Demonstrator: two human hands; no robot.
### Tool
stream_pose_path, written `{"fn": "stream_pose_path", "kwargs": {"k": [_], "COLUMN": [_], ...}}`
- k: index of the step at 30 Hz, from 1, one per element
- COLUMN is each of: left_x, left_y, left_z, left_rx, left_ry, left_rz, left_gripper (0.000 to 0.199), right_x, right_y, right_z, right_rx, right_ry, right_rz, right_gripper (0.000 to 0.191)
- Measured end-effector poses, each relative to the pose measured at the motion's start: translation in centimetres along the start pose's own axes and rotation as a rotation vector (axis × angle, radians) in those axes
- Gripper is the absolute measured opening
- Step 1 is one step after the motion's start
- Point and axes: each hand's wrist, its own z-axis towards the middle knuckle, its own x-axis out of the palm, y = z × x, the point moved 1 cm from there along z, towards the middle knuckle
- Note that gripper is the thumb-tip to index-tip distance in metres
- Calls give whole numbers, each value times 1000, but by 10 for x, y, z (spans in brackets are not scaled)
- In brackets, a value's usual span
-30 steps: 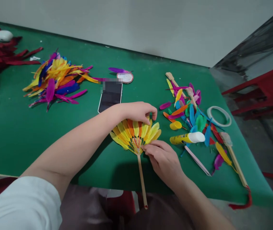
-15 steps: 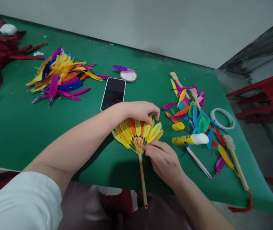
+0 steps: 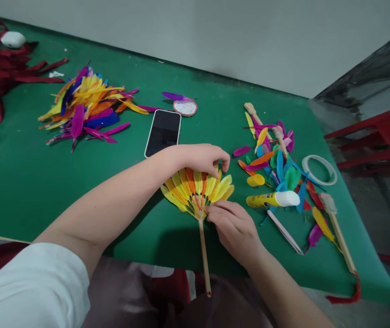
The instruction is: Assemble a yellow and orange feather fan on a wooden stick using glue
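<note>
A feather fan (image 3: 200, 193) of yellow and orange feathers spreads over the table's front part, its wooden handle (image 3: 204, 257) reaching past the edge. My left hand (image 3: 206, 158) arches across the top of the fan, its bent fingers and thumb closed at the tip of a yellow feather on the right side. At the feathers' base, the fingertips of my right hand (image 3: 234, 230) are pinched against the fan's right edge, hiding the exact spot they grip. Right of that hand lie a yellow glue stick (image 3: 272, 199) and pale tweezers (image 3: 285, 232).
Behind my left forearm lies a phone (image 3: 163, 133), with a round white-topped disc (image 3: 185, 107) beyond it. A feather heap (image 3: 88, 105) and dark red ribbons (image 3: 6, 64) occupy the left. Loose feathers (image 3: 280, 166), a tape roll (image 3: 319, 170) and a tasselled stick (image 3: 340, 237) lie right.
The view has shifted very slightly. Both hands keep their places on the fan, and nothing else has visibly moved.
</note>
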Motion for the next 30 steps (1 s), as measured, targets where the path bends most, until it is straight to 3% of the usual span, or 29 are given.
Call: {"fn": "stream_pose_path", "kwargs": {"k": [30], "left_x": [-1], "left_y": [-1], "left_z": [-1], "left_rx": [-2], "left_ry": [4], "left_rz": [4], "left_gripper": [23], "right_x": [-2], "right_y": [1], "right_z": [3], "right_rx": [-35], "right_ry": [9], "right_rz": [-61], "right_gripper": [18]}}
